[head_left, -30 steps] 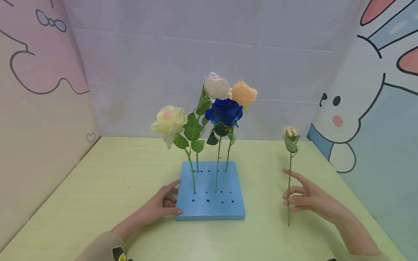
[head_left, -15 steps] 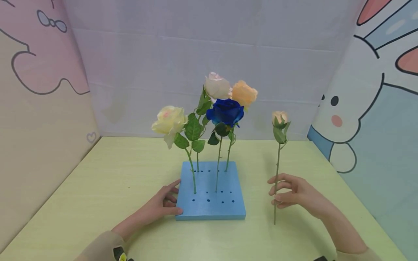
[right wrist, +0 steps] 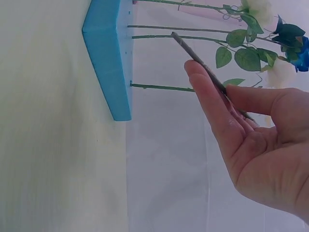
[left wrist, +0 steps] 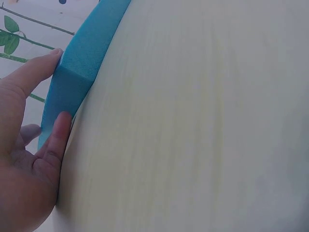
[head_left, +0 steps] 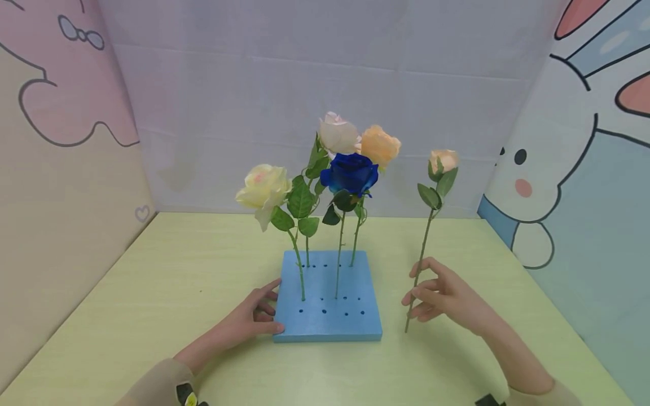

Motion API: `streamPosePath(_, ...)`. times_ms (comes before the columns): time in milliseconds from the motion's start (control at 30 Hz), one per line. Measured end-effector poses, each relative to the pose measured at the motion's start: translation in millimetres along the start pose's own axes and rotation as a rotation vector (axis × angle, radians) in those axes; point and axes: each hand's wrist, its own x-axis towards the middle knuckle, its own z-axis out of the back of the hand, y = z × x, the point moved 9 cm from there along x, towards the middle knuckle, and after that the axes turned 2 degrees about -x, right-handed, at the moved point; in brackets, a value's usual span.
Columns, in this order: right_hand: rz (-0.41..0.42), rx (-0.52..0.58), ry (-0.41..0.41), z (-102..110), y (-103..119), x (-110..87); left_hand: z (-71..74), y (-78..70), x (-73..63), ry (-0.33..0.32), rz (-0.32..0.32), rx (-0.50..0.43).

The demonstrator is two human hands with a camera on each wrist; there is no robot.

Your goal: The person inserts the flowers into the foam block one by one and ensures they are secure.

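In the head view my right hand (head_left: pixel 447 296) pinches the thin stem of a peach rose (head_left: pixel 444 161) between thumb and fingers. The stem leans, its bloom up and its bare lower end (right wrist: pixel 186 46) pointing down-left, apart from the light blue board (head_left: pixel 325 327) with rows of holes. My left hand (head_left: pixel 254 313) rests against the board's left edge, with the thumb at the front left corner. In the board stand a yellow rose (head_left: pixel 264 189), a pale pink rose (head_left: pixel 337 134), an orange rose (head_left: pixel 380 145) and a blue rose (head_left: pixel 350 175).
The board lies on a pale yellow-green table (head_left: pixel 167 282). A plain light cloth (head_left: pixel 228 113) hangs behind it. Side walls carry cartoon drawings, with a rabbit (head_left: pixel 538 180) on the right. Tall stems rise from the board's rear and middle.
My right hand has moved left toward the board and raised the peach rose. The stem has gone from nearly upright to tilted. My left hand and the board have stayed in place.
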Motion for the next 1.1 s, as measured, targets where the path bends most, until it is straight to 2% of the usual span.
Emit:
streamPosePath(200, 0.043, -0.033, -0.012, -6, 5, 5.8, -0.5, 0.1, 0.8, 0.002, 0.000, -0.007)
streamPosePath(400, 0.029, -0.056, -0.025, -12, 0, 10.0, -0.5, 0.8, 1.6, 0.004, -0.003, -0.009)
streamPosePath(633, 0.093, -0.144, -0.117, -14, 5, 12.9, -1.0, 1.5, 1.4, 0.006, 0.005, 0.000)
streamPosePath(767, 0.096, -0.202, -0.177, -17, 7, 16.7, -1.1, 1.7, 0.8, 0.009, 0.004, -0.009)
streamPosePath(1100, 0.121, -0.302, -0.266, -23, 14, 28.1, -0.7, -0.3, 0.5, 0.013, 0.020, -0.018)
